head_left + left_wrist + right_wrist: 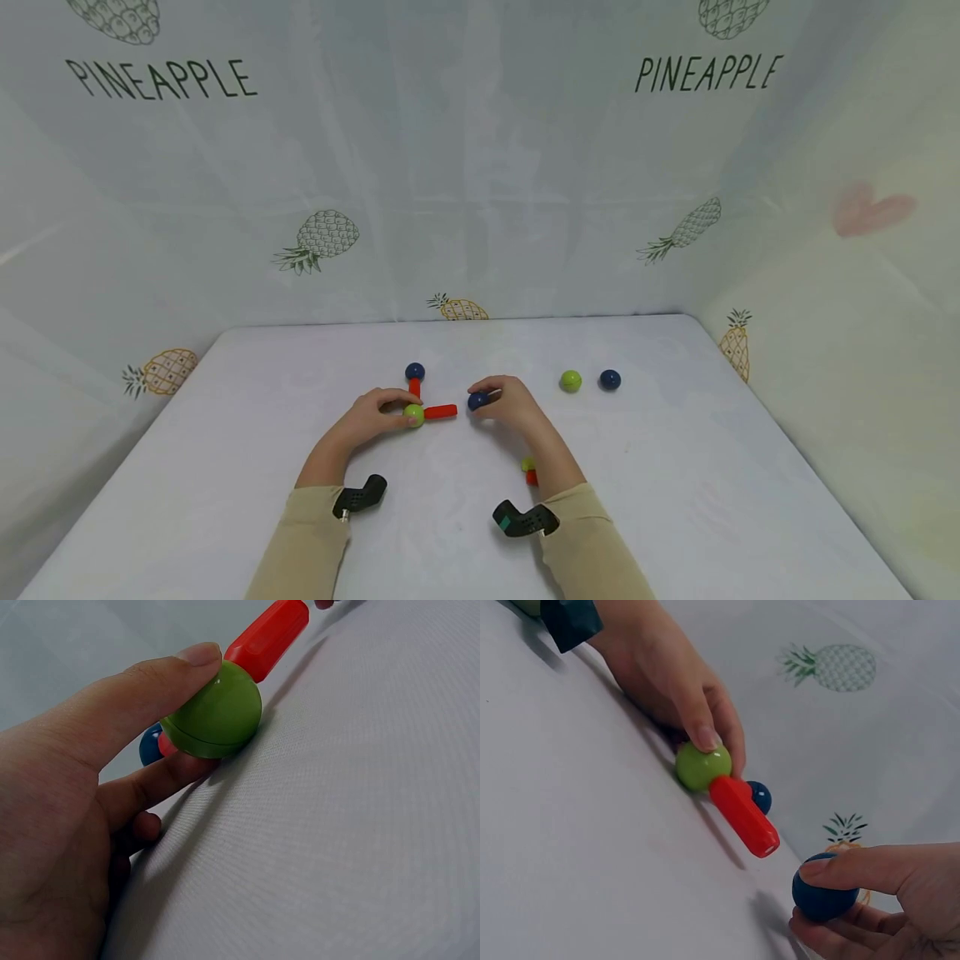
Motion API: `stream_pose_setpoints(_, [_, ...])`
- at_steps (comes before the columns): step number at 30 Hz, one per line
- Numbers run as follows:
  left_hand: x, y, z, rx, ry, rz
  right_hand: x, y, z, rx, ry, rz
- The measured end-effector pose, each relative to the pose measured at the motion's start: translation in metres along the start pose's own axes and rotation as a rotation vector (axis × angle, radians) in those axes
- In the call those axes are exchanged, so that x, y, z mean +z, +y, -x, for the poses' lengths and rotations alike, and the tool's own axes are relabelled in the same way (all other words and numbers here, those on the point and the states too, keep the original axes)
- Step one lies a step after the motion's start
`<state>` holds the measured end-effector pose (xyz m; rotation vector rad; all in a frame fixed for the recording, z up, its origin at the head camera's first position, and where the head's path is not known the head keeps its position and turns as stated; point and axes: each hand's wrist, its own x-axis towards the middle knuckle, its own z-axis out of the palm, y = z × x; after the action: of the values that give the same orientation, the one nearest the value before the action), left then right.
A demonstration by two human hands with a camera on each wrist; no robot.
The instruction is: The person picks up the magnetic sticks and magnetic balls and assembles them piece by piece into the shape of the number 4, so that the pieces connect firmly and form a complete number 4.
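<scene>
My left hand (380, 412) pinches a green ball (217, 712) between thumb and fingers, close to the tabletop. From that ball a red rod (440, 412) points right, its far end bare. A second red rod (415, 387) runs away from me and ends in a blue ball (415, 371). To the right, my right hand (512, 402) pinches a loose blue ball (825, 889) between thumb and fingers. In the head view a small gap separates this ball from the bare rod end.
Farther right on the white table (712, 500) lie a green ball (571, 381) and another blue ball (610, 380). Beside my right forearm, partly hidden by it, is a green piece (528, 463) with a red piece (532, 477). A pineapple-print cloth (480, 167) hangs behind.
</scene>
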<state>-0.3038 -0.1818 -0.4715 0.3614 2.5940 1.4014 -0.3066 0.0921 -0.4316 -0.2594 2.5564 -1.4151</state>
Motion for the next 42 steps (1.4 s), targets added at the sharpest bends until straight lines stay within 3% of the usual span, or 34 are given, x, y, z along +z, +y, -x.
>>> stream_pose_setpoints(10, [-0.001, 0.003, 0.000, 0.001, 0.000, -0.014, 0.009, -0.002, -0.001, -0.041, -0.016, -0.007])
stream_pose_setpoints(19, [-0.002, 0.003, 0.002, 0.016, -0.009, -0.012, 0.012, 0.000, 0.001, 0.009, 0.012, -0.054])
stream_pose_setpoints(26, [-0.003, 0.004, -0.001, 0.023, -0.027, 0.011, 0.010, -0.001, 0.002, 0.065, 0.036, -0.033])
stream_pose_setpoints(42, [-0.003, 0.008, -0.003, 0.031, -0.038, -0.003, 0.012, 0.006, 0.000, 0.112, 0.036, -0.049])
